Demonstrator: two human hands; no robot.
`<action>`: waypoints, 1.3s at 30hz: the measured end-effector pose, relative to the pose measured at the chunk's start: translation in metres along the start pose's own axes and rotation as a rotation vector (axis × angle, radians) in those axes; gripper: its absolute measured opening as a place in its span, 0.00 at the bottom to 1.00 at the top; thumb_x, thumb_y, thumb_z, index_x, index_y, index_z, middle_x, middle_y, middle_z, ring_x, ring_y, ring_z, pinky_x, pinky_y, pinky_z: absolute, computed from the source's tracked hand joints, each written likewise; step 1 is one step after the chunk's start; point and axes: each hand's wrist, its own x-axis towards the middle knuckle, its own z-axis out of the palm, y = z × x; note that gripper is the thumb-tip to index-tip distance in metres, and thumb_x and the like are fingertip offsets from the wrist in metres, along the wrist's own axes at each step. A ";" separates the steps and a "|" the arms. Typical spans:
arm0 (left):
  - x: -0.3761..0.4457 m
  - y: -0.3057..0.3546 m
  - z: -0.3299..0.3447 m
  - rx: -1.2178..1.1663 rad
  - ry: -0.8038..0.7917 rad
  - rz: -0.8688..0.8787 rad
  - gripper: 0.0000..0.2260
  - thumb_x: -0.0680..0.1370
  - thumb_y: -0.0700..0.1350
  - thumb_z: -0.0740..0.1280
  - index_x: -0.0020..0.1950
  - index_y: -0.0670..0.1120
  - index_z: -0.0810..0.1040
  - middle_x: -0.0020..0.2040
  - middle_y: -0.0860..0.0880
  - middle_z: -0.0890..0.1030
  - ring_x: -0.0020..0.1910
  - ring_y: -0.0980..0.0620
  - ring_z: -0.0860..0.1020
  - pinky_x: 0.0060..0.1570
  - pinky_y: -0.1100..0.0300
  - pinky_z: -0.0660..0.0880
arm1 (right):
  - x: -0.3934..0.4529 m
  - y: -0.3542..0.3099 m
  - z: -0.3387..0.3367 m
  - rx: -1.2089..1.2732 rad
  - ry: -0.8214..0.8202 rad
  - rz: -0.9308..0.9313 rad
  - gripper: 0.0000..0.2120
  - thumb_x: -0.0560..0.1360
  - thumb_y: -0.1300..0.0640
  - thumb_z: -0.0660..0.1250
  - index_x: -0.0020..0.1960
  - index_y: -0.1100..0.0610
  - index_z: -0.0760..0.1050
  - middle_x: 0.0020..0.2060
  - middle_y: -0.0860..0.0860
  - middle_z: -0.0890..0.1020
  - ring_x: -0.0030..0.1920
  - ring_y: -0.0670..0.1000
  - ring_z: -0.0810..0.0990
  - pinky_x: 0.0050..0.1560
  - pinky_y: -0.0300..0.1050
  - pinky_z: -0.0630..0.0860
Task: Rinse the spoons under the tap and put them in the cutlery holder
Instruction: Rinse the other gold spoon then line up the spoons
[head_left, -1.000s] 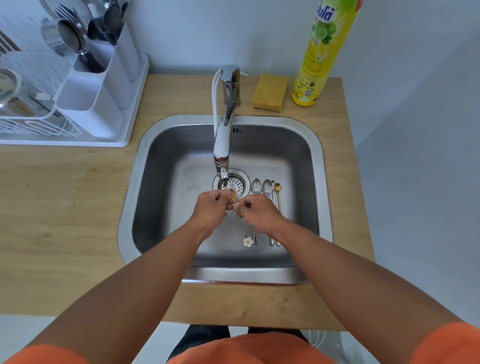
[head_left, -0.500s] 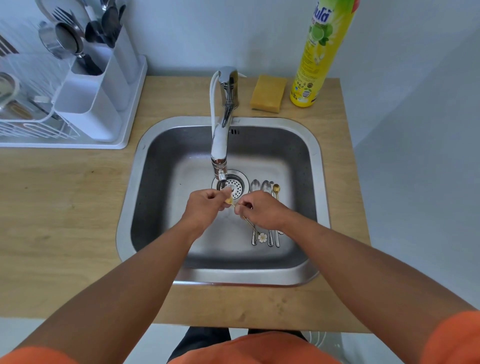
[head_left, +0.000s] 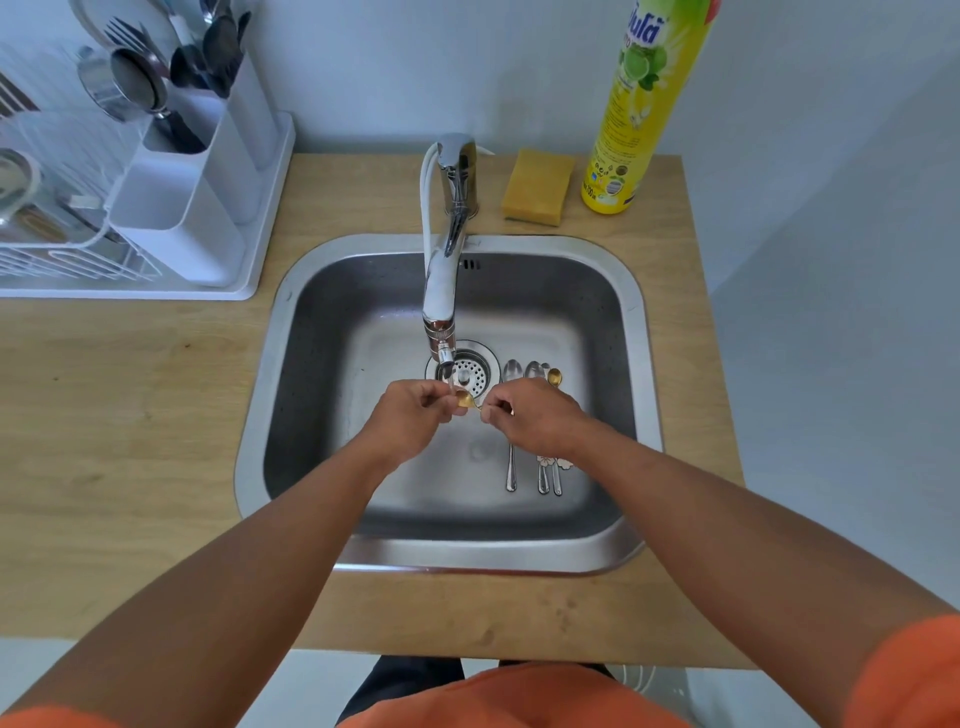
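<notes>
Both hands pinch my gold spoon (head_left: 466, 400) under the tap (head_left: 440, 291), left hand (head_left: 410, 421) at its bowl, right hand (head_left: 535, 418) gripping its handle, so water reaches it; cutlery holder (head_left: 192, 208) waits far left.

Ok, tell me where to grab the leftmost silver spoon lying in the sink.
Pinch the leftmost silver spoon from above at its near handle end. It lies flat, bowl toward the drain, with bare sink floor on its left side; the right hand hovers over its middle.
</notes>
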 end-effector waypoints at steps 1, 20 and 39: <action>-0.001 0.001 -0.001 0.025 0.004 0.013 0.06 0.81 0.41 0.72 0.46 0.51 0.86 0.42 0.53 0.88 0.43 0.55 0.82 0.51 0.60 0.77 | 0.000 0.000 0.000 -0.024 0.001 -0.005 0.08 0.82 0.49 0.64 0.47 0.47 0.81 0.42 0.41 0.82 0.45 0.48 0.80 0.43 0.47 0.74; -0.002 -0.007 -0.004 -0.104 0.028 -0.075 0.06 0.83 0.45 0.68 0.49 0.50 0.85 0.40 0.55 0.88 0.44 0.58 0.85 0.45 0.61 0.76 | 0.002 -0.005 0.007 0.077 0.016 -0.003 0.09 0.81 0.49 0.66 0.45 0.49 0.81 0.41 0.47 0.84 0.43 0.51 0.81 0.46 0.50 0.78; -0.001 0.015 0.009 -0.553 0.072 -0.267 0.09 0.84 0.52 0.67 0.48 0.50 0.82 0.36 0.52 0.81 0.39 0.55 0.80 0.40 0.59 0.73 | 0.005 -0.014 0.011 0.399 0.073 -0.049 0.15 0.82 0.56 0.64 0.37 0.48 0.77 0.26 0.37 0.77 0.26 0.40 0.70 0.31 0.38 0.68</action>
